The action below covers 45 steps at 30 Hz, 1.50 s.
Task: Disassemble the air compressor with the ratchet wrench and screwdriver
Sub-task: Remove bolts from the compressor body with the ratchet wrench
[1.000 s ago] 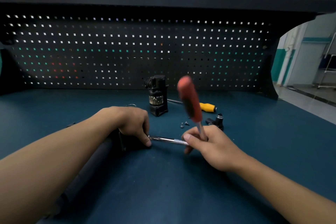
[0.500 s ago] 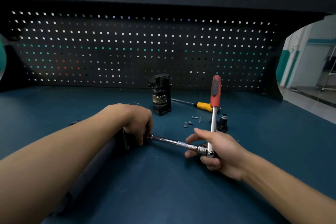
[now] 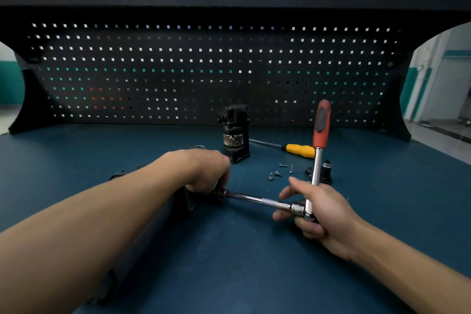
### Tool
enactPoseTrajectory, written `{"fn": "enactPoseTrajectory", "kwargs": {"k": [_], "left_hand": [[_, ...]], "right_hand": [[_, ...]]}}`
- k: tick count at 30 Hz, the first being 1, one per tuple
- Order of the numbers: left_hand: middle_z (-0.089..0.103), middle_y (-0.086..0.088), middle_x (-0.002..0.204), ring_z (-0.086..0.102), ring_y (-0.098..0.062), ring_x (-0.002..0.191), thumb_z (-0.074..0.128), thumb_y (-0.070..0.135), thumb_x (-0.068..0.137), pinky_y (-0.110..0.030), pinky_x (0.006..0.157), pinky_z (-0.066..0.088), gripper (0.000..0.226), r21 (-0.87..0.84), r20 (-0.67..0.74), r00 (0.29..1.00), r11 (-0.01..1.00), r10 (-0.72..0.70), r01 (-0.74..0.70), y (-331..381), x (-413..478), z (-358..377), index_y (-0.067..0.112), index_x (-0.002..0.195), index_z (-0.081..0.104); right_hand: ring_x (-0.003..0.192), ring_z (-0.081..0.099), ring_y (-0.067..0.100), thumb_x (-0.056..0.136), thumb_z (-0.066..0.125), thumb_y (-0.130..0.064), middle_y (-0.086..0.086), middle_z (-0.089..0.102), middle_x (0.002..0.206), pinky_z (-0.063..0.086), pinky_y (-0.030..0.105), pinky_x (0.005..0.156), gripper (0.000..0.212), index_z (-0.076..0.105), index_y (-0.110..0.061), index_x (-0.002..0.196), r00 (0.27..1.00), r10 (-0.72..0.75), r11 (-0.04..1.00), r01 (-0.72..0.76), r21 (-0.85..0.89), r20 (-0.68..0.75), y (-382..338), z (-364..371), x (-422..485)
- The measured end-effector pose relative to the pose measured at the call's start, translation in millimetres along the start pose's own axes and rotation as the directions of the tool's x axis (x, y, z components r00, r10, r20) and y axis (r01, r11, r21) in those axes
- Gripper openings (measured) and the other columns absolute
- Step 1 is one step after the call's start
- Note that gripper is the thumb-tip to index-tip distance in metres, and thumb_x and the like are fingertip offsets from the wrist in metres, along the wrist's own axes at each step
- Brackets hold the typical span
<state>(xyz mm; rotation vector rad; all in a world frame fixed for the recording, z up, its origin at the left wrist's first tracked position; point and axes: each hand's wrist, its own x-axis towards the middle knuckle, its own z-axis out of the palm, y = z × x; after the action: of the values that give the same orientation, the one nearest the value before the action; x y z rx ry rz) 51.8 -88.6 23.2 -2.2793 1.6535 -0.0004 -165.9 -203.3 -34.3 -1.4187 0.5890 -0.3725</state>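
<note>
Extension bar [image 3: 260,200] lies left-right, socket end left at compressor [image 3: 178,211], gripped by left hand [image 3: 204,171]. Right hand [image 3: 328,216] curls round wrench [image 3: 317,160] head, handle upright.

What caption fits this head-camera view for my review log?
Right hand holds the red-handled chrome ratchet wrench at its head, extension bar reaching the black compressor part held by the left hand.

Both bare forearms reach in from the near edge. The left hand [image 3: 206,171] lies knuckles-up, fingers curled round the left end of the extension bar [image 3: 254,199]. The right hand [image 3: 323,211] grips the ratchet wrench [image 3: 316,173] near its head, thumb pointing left.
</note>
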Motion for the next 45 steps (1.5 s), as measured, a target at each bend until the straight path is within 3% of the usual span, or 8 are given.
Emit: {"fn": "enactPoseTrajectory", "kwargs": {"k": [7,14,18,21,28,31,39,45], "left_hand": [[0.056,0.014,0.07,0.063,-0.02,0.077,0.068,0.007,0.076,-0.035,0.07,0.057,0.028,-0.045,-0.045,0.999,0.999,-0.004,0.002,-0.1,1.5,2.0,0.035,0.081,0.07],[0.056,0.014,0.079,0.059,-0.02,0.086,0.071,0.013,0.081,-0.031,0.075,0.049,0.027,-0.149,-0.224,0.974,0.987,0.023,-0.057,0.4,6.8,2.7,0.031,0.1,0.073],[0.067,0.001,0.103,0.061,-0.023,0.096,0.063,0.01,0.087,-0.034,0.084,0.052,0.031,-0.217,-0.301,0.953,0.976,-0.039,-0.029,0.4,11.1,4.1,0.031,0.107,0.071],[0.059,-0.001,0.096,0.062,-0.026,0.093,0.059,0.005,0.088,-0.034,0.076,0.051,0.032,-0.245,-0.316,0.94,0.968,-0.128,0.049,-1.1,13.0,4.9,0.027,0.107,0.071],[0.054,-0.004,0.095,0.064,-0.028,0.086,0.06,-0.001,0.084,-0.037,0.076,0.056,0.025,-0.241,-0.201,0.934,0.939,-0.296,0.245,-5.8,17.5,2.8,0.013,0.103,0.068],[0.054,-0.003,0.084,0.064,-0.028,0.082,0.062,-0.003,0.082,-0.037,0.072,0.057,0.018,-0.167,-0.14,0.941,0.944,-0.309,0.285,-2.3,24.0,-0.7,0.014,0.083,0.058],[0.047,-0.001,0.067,0.047,-0.015,0.057,0.069,0.006,0.082,-0.025,0.05,0.038,0.03,0.011,-0.044,0.963,0.963,-0.267,0.268,4.2,44.4,-2.6,0.019,0.064,0.048],[0.044,0.002,0.067,0.043,-0.012,0.053,0.062,0.007,0.085,-0.022,0.041,0.028,0.032,0.024,-0.085,0.98,0.983,-0.181,0.184,3.1,41.4,-0.3,0.021,0.062,0.044]], "right_hand": [[0.027,0.026,0.01,0.104,0.047,-0.032,0.033,0.07,0.076,0.018,0.017,0.033,0.036,0.059,-0.004,0.085,0.99,-0.138,0.986,0.135,-0.098,-0.027,0.1,3.7,-4.7],[0.029,0.024,0.012,0.103,0.046,-0.035,0.034,0.068,0.073,0.019,0.017,0.03,0.044,0.059,0.001,0.083,0.961,-0.266,0.957,0.254,-0.138,-0.081,-18.4,-16.3,-3.6],[0.029,0.02,0.013,0.104,0.044,-0.036,0.035,0.068,0.076,0.015,0.02,0.033,0.045,0.057,0.002,0.083,0.958,-0.268,0.962,0.262,-0.075,-0.104,-13.1,-20.5,0.0],[0.031,0.019,0.012,0.105,0.043,-0.036,0.036,0.068,0.078,0.014,0.024,0.037,0.043,0.055,0.001,0.084,0.956,-0.262,0.965,0.263,-0.013,-0.128,-7.5,-16.8,2.3],[0.028,0.02,0.012,0.106,0.043,-0.033,0.034,0.069,0.075,0.018,0.017,0.033,0.043,0.053,-0.003,0.077,0.942,-0.287,0.948,0.306,0.092,-0.177,2.6,-3.8,2.5],[0.029,0.02,0.012,0.106,0.044,-0.03,0.033,0.068,0.07,0.019,0.016,0.033,0.044,0.053,-0.002,0.073,0.936,-0.302,0.943,0.321,0.085,-0.182,9.2,2.5,4.2],[0.032,0.04,0.003,0.104,0.047,-0.028,0.028,0.07,0.069,0.035,0.014,0.036,0.044,0.055,-0.007,0.067,0.928,-0.348,0.937,0.349,-0.015,-0.134,14.5,2.0,3.9],[0.031,0.021,0.013,0.104,0.047,-0.026,0.032,0.068,0.069,0.02,0.017,0.033,0.042,0.052,-0.005,0.069,0.939,-0.304,0.945,0.318,0.075,-0.162,14.3,0.4,6.7]]}}
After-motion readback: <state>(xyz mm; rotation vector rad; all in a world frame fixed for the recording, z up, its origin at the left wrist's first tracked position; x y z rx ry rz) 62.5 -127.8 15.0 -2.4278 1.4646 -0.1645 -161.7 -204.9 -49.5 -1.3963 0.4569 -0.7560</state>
